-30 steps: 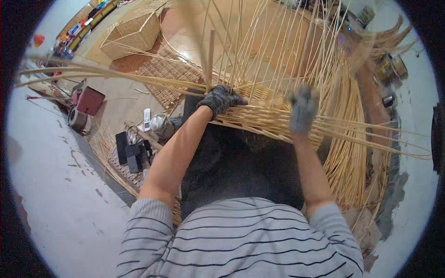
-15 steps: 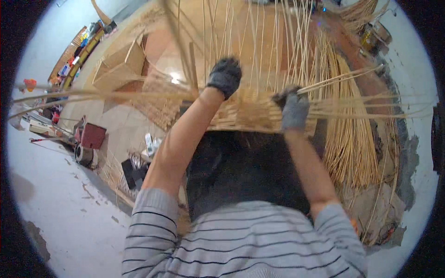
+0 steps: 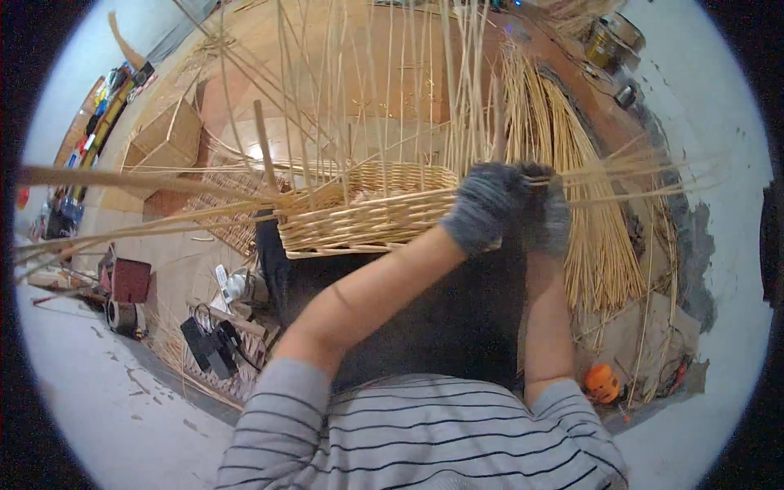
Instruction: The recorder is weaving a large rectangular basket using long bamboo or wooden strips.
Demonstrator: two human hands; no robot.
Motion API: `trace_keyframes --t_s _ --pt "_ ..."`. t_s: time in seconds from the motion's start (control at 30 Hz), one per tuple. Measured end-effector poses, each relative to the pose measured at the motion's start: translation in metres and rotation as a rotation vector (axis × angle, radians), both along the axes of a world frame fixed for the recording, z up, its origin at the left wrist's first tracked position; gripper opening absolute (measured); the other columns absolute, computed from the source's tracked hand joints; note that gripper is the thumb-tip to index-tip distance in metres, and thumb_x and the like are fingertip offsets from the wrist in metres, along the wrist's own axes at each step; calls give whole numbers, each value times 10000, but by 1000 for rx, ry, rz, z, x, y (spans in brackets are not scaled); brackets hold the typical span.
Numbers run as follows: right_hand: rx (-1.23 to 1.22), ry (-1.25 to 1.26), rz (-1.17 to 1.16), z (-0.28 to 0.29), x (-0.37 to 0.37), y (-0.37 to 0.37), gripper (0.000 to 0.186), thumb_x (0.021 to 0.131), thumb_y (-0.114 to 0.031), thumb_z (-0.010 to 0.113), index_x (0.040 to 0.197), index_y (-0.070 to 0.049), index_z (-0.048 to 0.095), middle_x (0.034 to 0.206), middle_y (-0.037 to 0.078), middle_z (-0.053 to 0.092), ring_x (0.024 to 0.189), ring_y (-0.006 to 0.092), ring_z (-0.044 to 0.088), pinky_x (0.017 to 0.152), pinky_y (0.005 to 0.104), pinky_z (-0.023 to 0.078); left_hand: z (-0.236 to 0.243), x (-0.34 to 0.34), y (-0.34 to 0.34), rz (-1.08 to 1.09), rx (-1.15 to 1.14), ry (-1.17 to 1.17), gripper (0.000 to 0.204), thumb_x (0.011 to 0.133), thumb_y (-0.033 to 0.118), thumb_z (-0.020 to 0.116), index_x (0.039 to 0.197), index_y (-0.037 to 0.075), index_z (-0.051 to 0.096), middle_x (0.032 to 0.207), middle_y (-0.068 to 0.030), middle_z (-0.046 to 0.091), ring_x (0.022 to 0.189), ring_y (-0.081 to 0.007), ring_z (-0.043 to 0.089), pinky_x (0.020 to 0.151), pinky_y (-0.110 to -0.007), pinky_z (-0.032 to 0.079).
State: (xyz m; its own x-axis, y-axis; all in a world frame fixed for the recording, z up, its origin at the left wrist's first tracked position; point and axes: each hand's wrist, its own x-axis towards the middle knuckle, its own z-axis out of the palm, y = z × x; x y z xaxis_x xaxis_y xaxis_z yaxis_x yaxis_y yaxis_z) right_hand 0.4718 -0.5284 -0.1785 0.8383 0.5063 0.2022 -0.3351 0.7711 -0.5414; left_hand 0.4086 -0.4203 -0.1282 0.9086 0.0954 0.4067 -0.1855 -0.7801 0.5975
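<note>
A partly woven wicker basket lies across my lap on a black apron, long pale stakes standing up from its sides. Both my hands wear grey knit gloves and meet at its right end. There my left hand curls its fingers around the wicker rods at the corner, hiding that part of the weave. Beside it my right hand is closed on the thin wicker rods that stick out to the right. More loose rods fan out from the basket's left end.
A big bundle of wicker rods lies on the floor to the right. An orange object rests near my right elbow. On the left are a cardboard box, a dark red box and a black device.
My left hand has moved right from the basket's far middle to its right corner, beside my right hand. The basket's woven side and inside now show more plainly, and the view has shifted.
</note>
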Motion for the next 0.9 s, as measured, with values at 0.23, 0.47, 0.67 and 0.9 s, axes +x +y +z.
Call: trace_keyframes --t_s 0.23,0.47,0.67,0.9 --pt "-679 -642 -376 -50 16 -8 332 874 -327 421 1029 -45 504 1021 133 530 987 261 478 935 413 331 7 15 -42 201 49 -223 205 775 277 459 722 115 573 737 -124 564 712 -287 556 637 -411 442" --pt "-919 -861 -605 -38 10 -4 346 880 -352 403 1030 -48 473 1005 112 496 984 238 444 950 404 305 -15 16 -52 206 226 -188 233 766 342 471 769 126 558 772 -83 542 818 -262 531 700 -389 408" --pt "-350 -181 -320 1 -38 37 267 879 -311 426 957 -63 488 846 81 525 814 231 515 845 425 408 -15 21 -39 -215 336 -1 300 809 221 461 983 3 572 949 -217 574 918 -332 544 862 -483 406" --pt "-126 118 -241 -13 -1 27 227 882 -282 435 791 -83 497 556 19 451 560 234 513 675 472 484 -7 -114 144 180 -97 122 123 821 151 511 874 64 580 797 -164 602 744 -276 610 642 -357 459"
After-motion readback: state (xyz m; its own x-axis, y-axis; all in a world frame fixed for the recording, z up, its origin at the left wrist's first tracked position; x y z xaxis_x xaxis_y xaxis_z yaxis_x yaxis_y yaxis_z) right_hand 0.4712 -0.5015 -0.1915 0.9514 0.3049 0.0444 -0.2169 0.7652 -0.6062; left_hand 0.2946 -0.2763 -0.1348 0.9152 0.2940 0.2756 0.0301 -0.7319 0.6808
